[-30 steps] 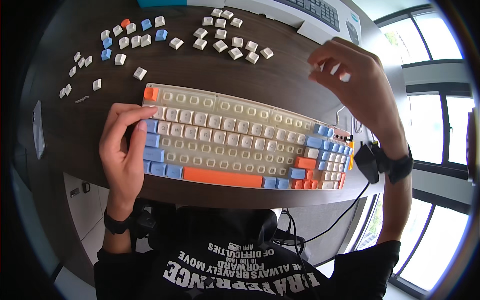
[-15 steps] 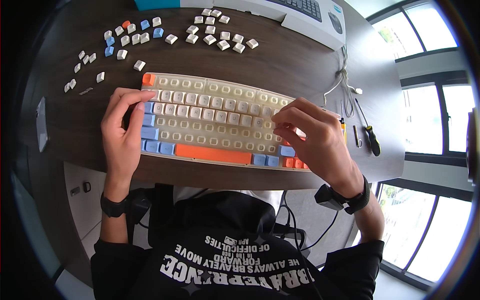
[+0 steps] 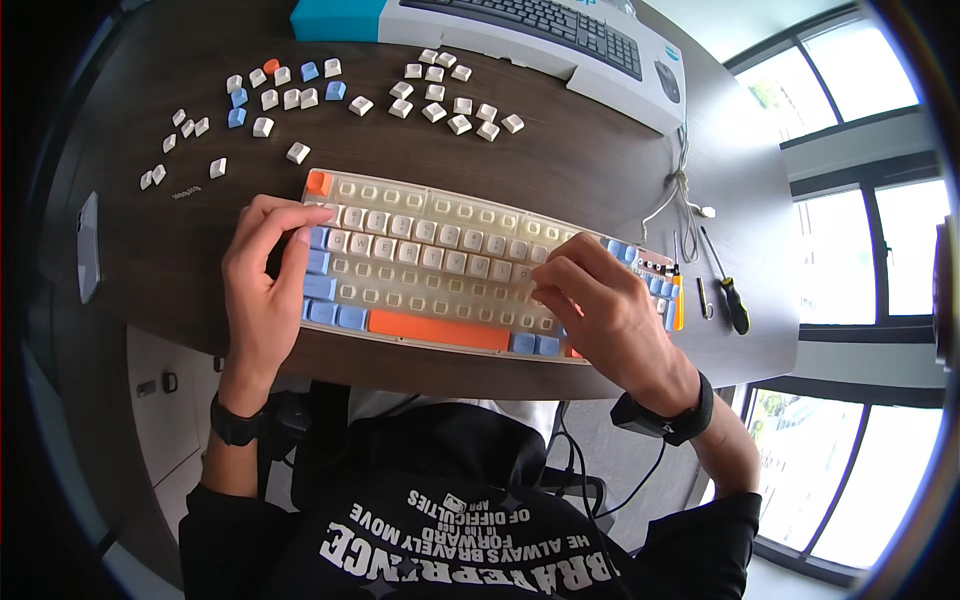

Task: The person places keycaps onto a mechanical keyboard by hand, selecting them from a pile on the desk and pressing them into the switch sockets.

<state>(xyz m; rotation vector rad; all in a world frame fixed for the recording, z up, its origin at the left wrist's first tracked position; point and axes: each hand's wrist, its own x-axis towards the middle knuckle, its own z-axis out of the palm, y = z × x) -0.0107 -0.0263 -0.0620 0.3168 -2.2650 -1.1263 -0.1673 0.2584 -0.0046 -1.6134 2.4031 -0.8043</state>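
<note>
On a dark desk (image 3: 590, 160), keyboard (image 3: 435, 256) beneath right hand (image 3: 605, 305), grip unclear, its left end touching unclenched left hand (image 3: 262, 285)

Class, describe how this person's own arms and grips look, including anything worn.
The left grip and right grip are bare human hands, without gloves. A black left wristband and black right wristband circle the wrists; the right carries a dark, boxy unit. The forearms are uncovered up to a loose black left sleeve and black right sleeve.
</note>
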